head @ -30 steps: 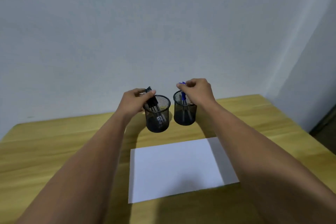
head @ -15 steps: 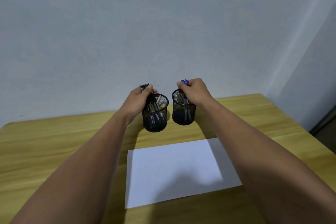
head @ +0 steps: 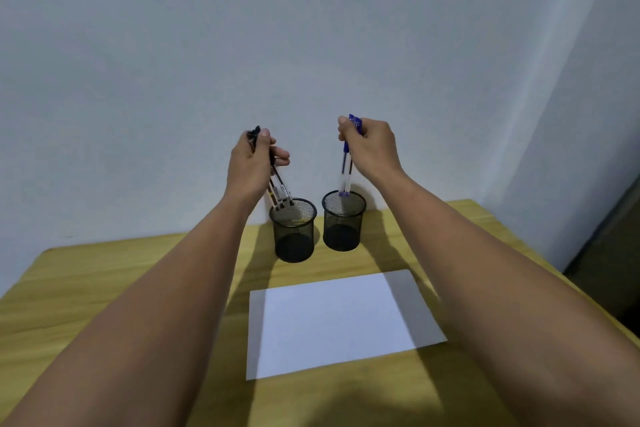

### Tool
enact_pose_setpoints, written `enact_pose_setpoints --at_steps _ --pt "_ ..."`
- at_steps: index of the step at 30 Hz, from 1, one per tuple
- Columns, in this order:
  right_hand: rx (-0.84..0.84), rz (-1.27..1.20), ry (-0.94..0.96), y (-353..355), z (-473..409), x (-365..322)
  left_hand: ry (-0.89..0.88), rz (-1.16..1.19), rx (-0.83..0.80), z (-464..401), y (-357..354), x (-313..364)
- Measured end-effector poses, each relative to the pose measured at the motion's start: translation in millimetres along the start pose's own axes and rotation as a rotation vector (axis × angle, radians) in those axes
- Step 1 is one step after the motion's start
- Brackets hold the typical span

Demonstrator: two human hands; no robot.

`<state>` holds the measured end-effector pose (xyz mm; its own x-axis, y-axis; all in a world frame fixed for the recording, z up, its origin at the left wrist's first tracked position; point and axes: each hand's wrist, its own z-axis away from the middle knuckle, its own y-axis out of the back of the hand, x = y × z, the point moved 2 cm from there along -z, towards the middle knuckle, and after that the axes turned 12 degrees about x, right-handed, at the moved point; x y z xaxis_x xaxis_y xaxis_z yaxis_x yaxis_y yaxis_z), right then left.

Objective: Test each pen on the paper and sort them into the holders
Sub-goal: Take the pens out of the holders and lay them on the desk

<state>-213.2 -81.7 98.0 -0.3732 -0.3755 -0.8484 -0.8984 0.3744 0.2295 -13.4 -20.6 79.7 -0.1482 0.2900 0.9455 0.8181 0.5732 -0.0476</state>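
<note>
Two black mesh holders stand side by side at the back of the wooden table: the left holder [head: 294, 236] and the right holder [head: 344, 225]. My left hand [head: 251, 163] grips a bunch of black pens [head: 280, 191], their tips just above the left holder's rim. My right hand [head: 370, 146] grips a bunch of blue pens [head: 344, 170], their tips at the right holder's rim. A blank white sheet of paper [head: 339, 319] lies flat in front of the holders.
The wooden table [head: 104, 281] ends against a pale wall behind the holders. Its right edge runs near a dark gap at the far right. Both forearms stretch over the table on either side of the paper.
Both hands have risen, lifting the black pens and the blue pens up out of their holders. The holders now look empty.
</note>
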Motion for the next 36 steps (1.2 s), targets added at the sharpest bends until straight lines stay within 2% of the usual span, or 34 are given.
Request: enact_pose_setpoints --at_steps 4,9,15,19,26,32,36 --pt "-0.039 -0.063 0.033 1 16 -49 0.039 -0.098 -0.020 9 28 48" --pt "-0.299 -0.053 -0.121 -20 65 -72 0.210 -0.333 -0.074 34 84 65" --pt "-0.485 0.016 -0.202 -82 132 -40 0.365 -0.526 -0.075 58 143 16" --pt "-0.559 0.181 -0.187 -127 166 -9 0.443 -0.617 -0.071 61 167 -35" --pt "-0.636 0.351 -0.149 -169 200 17 0.413 -0.771 -0.045 50 192 -95" --pt "-0.636 0.474 -0.033 -170 208 17 0.216 -1.209 -0.059 57 203 -99" --pt "-0.643 0.497 0.045 -162 210 7 0.185 -1.216 -0.035 64 206 -96"
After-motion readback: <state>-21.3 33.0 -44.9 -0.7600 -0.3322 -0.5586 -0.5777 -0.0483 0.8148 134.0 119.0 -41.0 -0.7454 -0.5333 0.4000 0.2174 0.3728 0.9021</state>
